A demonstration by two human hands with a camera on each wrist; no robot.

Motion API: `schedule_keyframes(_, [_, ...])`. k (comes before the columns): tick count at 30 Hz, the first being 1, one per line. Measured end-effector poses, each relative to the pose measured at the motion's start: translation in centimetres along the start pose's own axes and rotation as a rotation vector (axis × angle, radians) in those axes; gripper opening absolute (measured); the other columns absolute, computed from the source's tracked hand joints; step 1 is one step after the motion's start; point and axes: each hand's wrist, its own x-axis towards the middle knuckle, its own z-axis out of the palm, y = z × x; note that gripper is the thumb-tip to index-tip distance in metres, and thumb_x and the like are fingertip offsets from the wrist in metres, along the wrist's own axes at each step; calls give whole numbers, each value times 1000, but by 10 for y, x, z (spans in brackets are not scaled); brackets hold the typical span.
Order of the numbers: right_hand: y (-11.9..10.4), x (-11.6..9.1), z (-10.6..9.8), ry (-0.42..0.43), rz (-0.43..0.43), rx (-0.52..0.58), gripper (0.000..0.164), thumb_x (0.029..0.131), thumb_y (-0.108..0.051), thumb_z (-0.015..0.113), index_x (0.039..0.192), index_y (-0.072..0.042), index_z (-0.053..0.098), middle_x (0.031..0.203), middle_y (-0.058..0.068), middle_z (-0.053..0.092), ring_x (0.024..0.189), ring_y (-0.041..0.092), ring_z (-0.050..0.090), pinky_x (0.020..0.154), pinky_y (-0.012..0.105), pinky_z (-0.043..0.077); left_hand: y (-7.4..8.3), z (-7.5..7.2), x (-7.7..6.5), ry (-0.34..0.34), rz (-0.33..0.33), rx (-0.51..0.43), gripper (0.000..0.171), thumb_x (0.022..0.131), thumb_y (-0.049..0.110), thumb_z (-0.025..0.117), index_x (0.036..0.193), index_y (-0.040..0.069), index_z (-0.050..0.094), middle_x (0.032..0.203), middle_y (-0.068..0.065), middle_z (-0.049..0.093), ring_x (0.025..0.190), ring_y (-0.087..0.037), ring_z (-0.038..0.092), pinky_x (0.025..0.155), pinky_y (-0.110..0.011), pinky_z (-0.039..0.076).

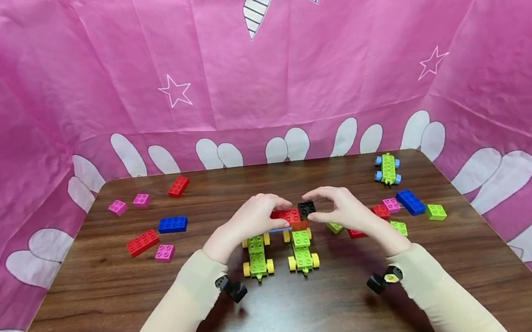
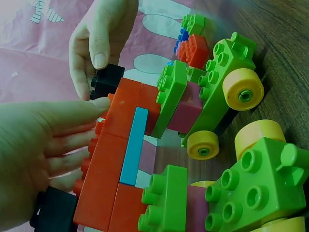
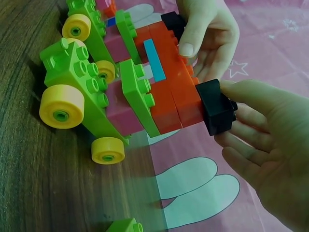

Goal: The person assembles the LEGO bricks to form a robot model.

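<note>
The left hand (image 1: 253, 216) is gripping a row of red bricks (image 2: 104, 169), its thumb pressing the near face and its fingers curling behind. The right hand (image 1: 337, 207) is pinching a black brick (image 3: 216, 107) at the right end of that row, thumb on one side and fingers on the other. The two hands are standing a little apart, facing each other.

The red row is bridging two toy cars that are standing side by side on the table (image 1: 291, 324): the left car (image 1: 257, 260) and the right car (image 1: 302, 253), both green with yellow wheels (image 2: 243, 89). On each car a pink block (image 3: 118, 104) is sitting under a flat green block (image 3: 137, 96), with more red above. A light blue piece (image 2: 134, 147) is lying beneath the middle of the row, and a second black brick (image 2: 55, 208) is sitting at its left end.

To the left, loose red, pink and blue bricks are lying scattered, a blue one (image 1: 173, 224) among them. To the right, red, pink, green and blue bricks are lying near the right forearm, and a blue-wheeled car (image 1: 389, 168) is standing farther back. A pink cloth (image 1: 227, 50) is hanging behind the table.
</note>
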Motion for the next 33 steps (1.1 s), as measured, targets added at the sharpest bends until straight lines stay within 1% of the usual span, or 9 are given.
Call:
schedule_keyframes(4, [4, -3, -3, 41, -6, 32, 38, 84, -17, 76, 119, -7, 66, 116, 11, 68, 107, 25, 63, 94, 48, 49, -1, -4, -4, 58, 11, -5, 37, 89, 23, 70, 122, 8, 66, 116, -6, 69, 106, -18, 64, 93, -34, 51])
schedule_keyframes(8, [8, -8, -7, 102, 19, 23, 36, 85, -14, 74, 119, -7, 65, 117, 11, 67, 108, 24, 63, 93, 46, 50, -7, -8, -11, 105, 22, -25, 38, 89, 26, 70, 123, 10, 66, 118, -4, 68, 108, -17, 63, 95, -34, 50])
schedule_keyframes(10, [10, -10, -9, 134, 38, 9, 36, 85, -10, 73, 120, -4, 64, 118, 13, 67, 109, 25, 62, 95, 46, 49, -12, -8, -16, 123, 16, -42, 39, 88, 28, 71, 123, 10, 66, 119, -4, 68, 110, -18, 63, 96, -35, 49])
schedule_keyframes(13, [14, -14, -13, 166, 55, -13, 36, 85, -4, 72, 120, 1, 63, 118, 18, 66, 111, 29, 61, 97, 48, 47, -19, -8, -23, 151, 1, -68, 42, 87, 31, 72, 123, 10, 65, 120, -5, 67, 111, -19, 62, 98, -37, 48])
schedule_keyframes(16, [24, -19, -16, 177, 64, -18, 36, 85, -2, 70, 119, 4, 62, 117, 21, 66, 111, 33, 61, 96, 51, 46, -25, -7, -29, 172, -10, -76, 45, 85, 31, 74, 123, 9, 65, 120, -5, 67, 111, -21, 62, 97, -38, 48])
schedule_keyframes(21, [46, -27, -18, 164, 99, -15, 35, 86, -8, 72, 119, 1, 63, 117, 17, 67, 109, 31, 62, 94, 51, 48, -31, -4, -34, 177, -17, -109, 48, 81, 31, 78, 121, 7, 65, 118, -6, 67, 108, -22, 62, 96, -39, 49])
schedule_keyframes(24, [57, -31, -18, 140, 118, -15, 37, 85, -12, 74, 118, 0, 64, 117, 17, 67, 110, 33, 61, 94, 54, 47, -32, -3, -35, 170, -16, -121, 49, 79, 30, 80, 120, 7, 66, 117, -6, 68, 107, -21, 63, 96, -38, 49])
schedule_keyframes(28, [70, -34, -16, 84, 146, -30, 39, 84, -15, 75, 118, 0, 64, 118, 17, 66, 111, 35, 59, 96, 57, 45, -33, -2, -36, 166, -13, -107, 48, 79, 29, 80, 120, 7, 66, 116, -6, 68, 105, -20, 63, 95, -38, 49])
schedule_keyframes(33, [81, -36, -14, 6, 169, -43, 42, 82, -16, 77, 119, 1, 63, 118, 17, 66, 113, 36, 59, 97, 55, 45, -35, -1, -35, 156, -26, -95, 47, 79, 27, 80, 119, 7, 66, 116, -6, 68, 107, -21, 62, 97, -39, 48])
